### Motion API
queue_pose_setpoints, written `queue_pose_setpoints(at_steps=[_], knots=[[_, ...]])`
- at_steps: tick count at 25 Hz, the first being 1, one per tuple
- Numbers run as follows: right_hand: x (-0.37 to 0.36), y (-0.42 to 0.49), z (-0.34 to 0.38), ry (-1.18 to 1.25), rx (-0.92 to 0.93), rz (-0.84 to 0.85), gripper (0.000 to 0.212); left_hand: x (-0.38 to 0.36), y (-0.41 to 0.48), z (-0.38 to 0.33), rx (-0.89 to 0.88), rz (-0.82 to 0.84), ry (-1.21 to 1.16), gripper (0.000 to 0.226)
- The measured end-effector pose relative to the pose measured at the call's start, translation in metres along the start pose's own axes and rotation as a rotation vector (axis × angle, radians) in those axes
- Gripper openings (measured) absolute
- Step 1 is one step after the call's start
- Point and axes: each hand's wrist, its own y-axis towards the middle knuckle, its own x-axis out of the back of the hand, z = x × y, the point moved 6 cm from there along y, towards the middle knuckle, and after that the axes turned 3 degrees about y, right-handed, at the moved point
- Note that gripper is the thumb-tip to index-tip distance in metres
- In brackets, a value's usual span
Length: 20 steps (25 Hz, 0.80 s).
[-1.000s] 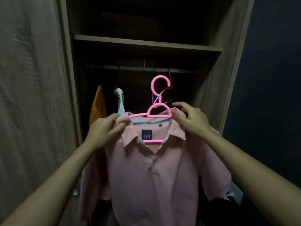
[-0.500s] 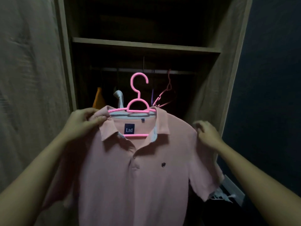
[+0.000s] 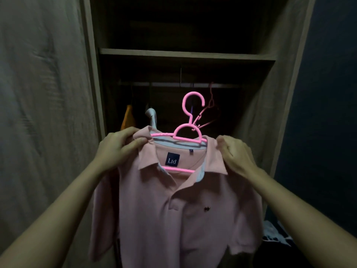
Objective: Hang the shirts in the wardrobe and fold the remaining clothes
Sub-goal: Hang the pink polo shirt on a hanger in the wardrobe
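The pink polo shirt (image 3: 185, 219) is already threaded onto a pink hanger (image 3: 191, 118), collar spread and the dark label showing inside the neck. It is held up in front of the open wardrobe (image 3: 92, 74), not in it. The hook stands free below the rail (image 3: 228, 85) and touches nothing that I can make out. The left hand (image 3: 117, 147) pinches the collar and shoulder seam between thumb and fingers. The right hand (image 3: 234, 153) has its fingers curled into the fabric at the other shoulder, so both are grasping the shirt and neither holds the hanger itself.

By my reading the hanging step is about half done for this shirt: dressed on its hanger, but not yet hooked on the rail. Further back an orange garment (image 3: 128, 118) and a pale grey one (image 3: 152, 117) hang at the left of the rail (probably shirts, though only slivers show). A thin reddish empty hanger (image 3: 211, 101) dangles right behind the pink hook. Nothing here shows any folding.

Much is dark. The top compartment above the shelf (image 3: 185, 54) is black, and the rail is a faint line. The wardrobe floor is hidden by the shirt. A light cloth (image 3: 274, 233) at the lower right is too dim to identify, and any clothes waiting to be folded are out of view.
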Motion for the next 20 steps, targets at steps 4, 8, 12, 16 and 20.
queue_pose_setpoints(at_steps=[4, 8, 12, 16, 20], knots=[[-0.004, 0.003, 0.005, -0.104, 0.071, 0.095, 0.040, 0.000, 0.003, -0.003, -0.047, 0.166, 0.015, 0.030], [0.000, 0.010, 0.008, -0.092, 0.072, 0.103, 0.034, -0.006, 0.005, -0.017, -0.136, 0.185, -0.038, 0.037], [0.000, 0.010, 0.007, -0.080, 0.088, 0.141, 0.036, -0.013, 0.005, -0.022, -0.137, 0.138, -0.078, 0.036], [0.011, 0.008, -0.013, -0.010, 0.073, 0.122, 0.049, -0.009, 0.003, -0.022, -0.119, 0.099, -0.196, 0.019], [0.018, 0.008, -0.031, 0.101, 0.008, 0.199, 0.054, -0.009, 0.002, -0.022, -0.103, 0.080, -0.254, 0.019]])
